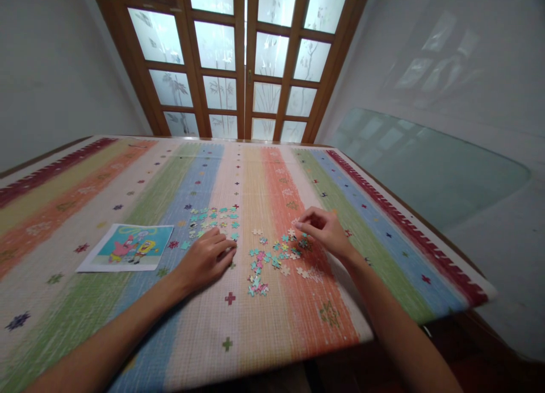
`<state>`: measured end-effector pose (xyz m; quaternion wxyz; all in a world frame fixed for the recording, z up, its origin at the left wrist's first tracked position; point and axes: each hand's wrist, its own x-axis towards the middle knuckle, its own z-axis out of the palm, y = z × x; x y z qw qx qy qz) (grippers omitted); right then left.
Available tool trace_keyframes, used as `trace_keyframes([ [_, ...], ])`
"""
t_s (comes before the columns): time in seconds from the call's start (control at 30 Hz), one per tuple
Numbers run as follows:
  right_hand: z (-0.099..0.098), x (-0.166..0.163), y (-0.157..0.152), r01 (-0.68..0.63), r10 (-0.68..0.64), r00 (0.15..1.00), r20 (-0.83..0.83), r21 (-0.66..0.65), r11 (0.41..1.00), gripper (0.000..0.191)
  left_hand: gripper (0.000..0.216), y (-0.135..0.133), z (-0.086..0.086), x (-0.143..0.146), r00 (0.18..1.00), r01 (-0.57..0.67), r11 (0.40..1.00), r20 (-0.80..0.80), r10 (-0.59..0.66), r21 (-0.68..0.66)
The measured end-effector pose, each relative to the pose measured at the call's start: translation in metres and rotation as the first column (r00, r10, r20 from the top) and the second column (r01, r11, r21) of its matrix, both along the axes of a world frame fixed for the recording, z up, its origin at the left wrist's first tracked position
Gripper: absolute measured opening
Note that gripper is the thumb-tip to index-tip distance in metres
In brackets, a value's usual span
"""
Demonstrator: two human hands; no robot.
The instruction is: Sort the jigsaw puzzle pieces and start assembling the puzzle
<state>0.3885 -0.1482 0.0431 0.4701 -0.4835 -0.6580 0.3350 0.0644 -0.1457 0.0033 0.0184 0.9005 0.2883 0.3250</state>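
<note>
**A:** What are the fingers of the right hand (326, 231) doing?

**B:** They curl inward, thumb and fingertips (300, 225) drawn close together, right at the upper right edge of the scattered pieces (266, 262). Whether a piece sits pinched between them I cannot tell; it is too small to make out.

**A:** And the left hand (207, 260)?

**B:** It lies palm down, with its fingers (227, 246) stretched out loosely side by side and pointing right. They rest flat and grip nothing that I can see.

**A:** Where do the jigsaw pieces lie, then?

**B:** The scattered pieces lie between the two hands, mostly teal and pink, on a cream and an orange stripe. A second group of pieces (213, 217) sits just beyond the left hand on a blue stripe, laid out more evenly.

**A:** What is around them?

**B:** A picture card (128, 246) showing two cartoon figures lies flat, left of the left hand and well apart from the pieces. Everything rests on a striped mat (298, 325) that covers the table. Past its far edge stand wooden doors (238, 63) with frosted panes.
</note>
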Motion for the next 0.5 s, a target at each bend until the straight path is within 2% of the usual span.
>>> trace_keyframes([
  [0.2,-0.001,0.011,0.011,-0.154,0.166,0.933,0.32,-0.062,0.986,0.02,0.014,0.001,-0.001,-0.001,1.0,-0.012,1.0,-0.001,0.012,0.023],
  [0.37,-0.006,0.025,0.011,-0.31,0.368,0.853,0.37,-0.208,0.928,0.017,0.015,0.0,0.0,0.0,1.0,-0.003,1.0,-0.001,0.003,0.012],
  [0.5,-0.01,0.032,0.006,-0.337,0.415,0.823,0.388,-0.255,0.906,0.015,0.017,-0.002,0.003,0.003,0.999,0.044,0.999,0.003,-0.044,0.006],
])
